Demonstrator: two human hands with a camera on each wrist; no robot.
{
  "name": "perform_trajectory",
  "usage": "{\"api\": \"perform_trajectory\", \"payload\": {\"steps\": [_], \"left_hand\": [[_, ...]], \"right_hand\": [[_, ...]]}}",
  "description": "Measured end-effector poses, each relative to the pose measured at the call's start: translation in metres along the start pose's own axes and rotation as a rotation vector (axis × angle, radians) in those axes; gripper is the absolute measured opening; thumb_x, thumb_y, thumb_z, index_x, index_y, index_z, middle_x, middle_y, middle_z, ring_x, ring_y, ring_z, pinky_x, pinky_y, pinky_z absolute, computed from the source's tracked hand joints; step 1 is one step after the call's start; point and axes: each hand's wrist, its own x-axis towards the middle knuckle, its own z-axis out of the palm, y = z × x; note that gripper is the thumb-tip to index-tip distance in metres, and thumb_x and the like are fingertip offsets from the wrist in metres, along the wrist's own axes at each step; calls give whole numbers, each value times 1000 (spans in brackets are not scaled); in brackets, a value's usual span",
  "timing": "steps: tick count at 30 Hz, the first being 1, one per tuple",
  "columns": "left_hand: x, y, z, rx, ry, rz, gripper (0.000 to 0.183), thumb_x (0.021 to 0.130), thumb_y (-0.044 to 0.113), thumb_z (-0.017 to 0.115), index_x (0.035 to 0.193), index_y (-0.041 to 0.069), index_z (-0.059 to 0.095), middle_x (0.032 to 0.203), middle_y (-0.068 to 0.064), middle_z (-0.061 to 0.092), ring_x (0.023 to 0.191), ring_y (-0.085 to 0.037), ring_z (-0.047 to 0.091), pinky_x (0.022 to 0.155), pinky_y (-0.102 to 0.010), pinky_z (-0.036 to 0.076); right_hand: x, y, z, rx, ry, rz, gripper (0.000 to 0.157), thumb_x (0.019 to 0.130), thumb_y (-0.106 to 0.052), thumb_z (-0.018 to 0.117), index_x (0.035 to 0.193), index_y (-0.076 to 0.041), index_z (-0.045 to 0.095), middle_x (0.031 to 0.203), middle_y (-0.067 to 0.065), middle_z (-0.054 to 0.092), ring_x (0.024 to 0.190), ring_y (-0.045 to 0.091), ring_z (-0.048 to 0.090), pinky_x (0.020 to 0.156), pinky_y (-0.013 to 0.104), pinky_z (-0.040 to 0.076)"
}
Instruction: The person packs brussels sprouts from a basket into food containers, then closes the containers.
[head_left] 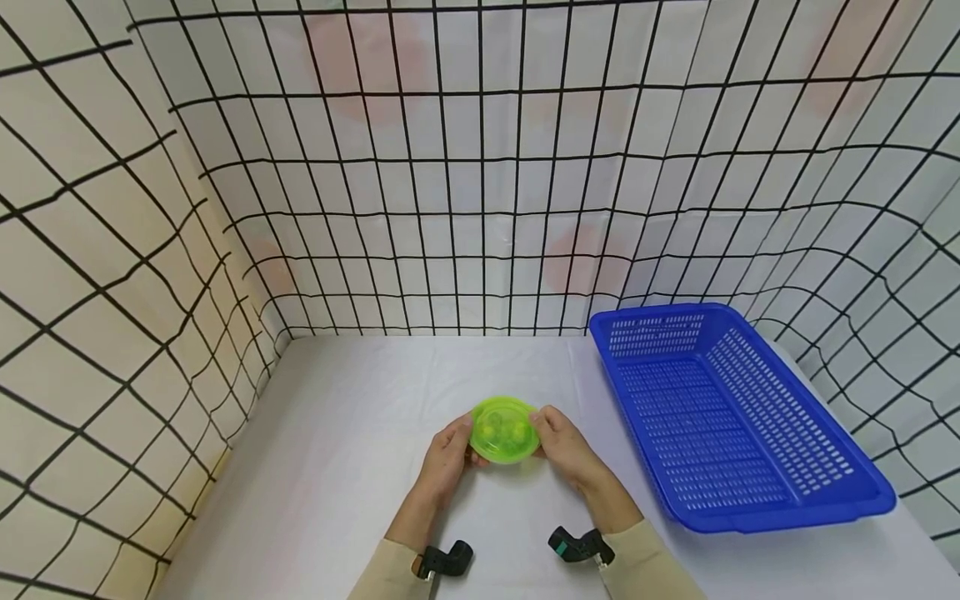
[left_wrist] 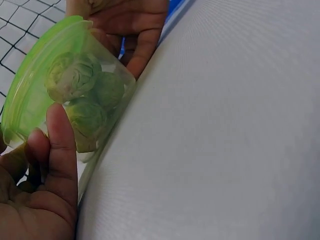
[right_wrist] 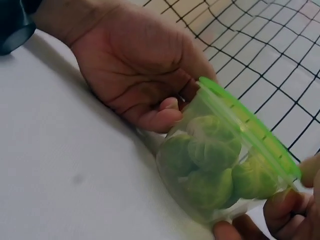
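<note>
A clear plastic container [right_wrist: 200, 205] with a translucent green lid [head_left: 506, 442] is held low over the white table. Several Brussels sprouts [right_wrist: 214, 145] show through its wall in both wrist views. My left hand [head_left: 444, 458] grips the left side, thumb on the lid's rim and fingers bent below it. On the opposite side my right hand [head_left: 572, 454] pinches the rim, its thumb on top and fingers curled beneath. The lid sits on the container all round the visible rim. From the head view, the lid covers most of the container body.
A blue perforated plastic basket [head_left: 727, 442] stands on the right of the white-covered table [head_left: 337, 400]. Black wire mesh [head_left: 480, 158] rises along the back and both sides, with pale sheeting behind it. Black camera mounts are strapped to both wrists.
</note>
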Motion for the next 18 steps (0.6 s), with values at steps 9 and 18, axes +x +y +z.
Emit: {"api": "perform_trajectory", "payload": {"steps": [9, 18], "left_hand": [[0, 2, 2, -5, 41, -23, 48, 106, 28, 55, 145, 2, 53, 94, -1, 62, 72, -9, 59, 67, -20, 59], [0, 4, 8, 65, 107, -27, 48, 101, 27, 63, 143, 4, 57, 94, -2, 61, 66, -9, 59, 61, -20, 57]], "right_hand": [[4, 8, -3, -18, -15, 31, 40, 108, -36, 49, 99, 0, 64, 94, 6, 63, 88, 15, 63, 82, 31, 62], [1, 5, -8, -68, -68, 28, 40, 103, -32, 59, 71, -9, 52, 69, 0, 50, 72, 17, 48, 67, 25, 42]]}}
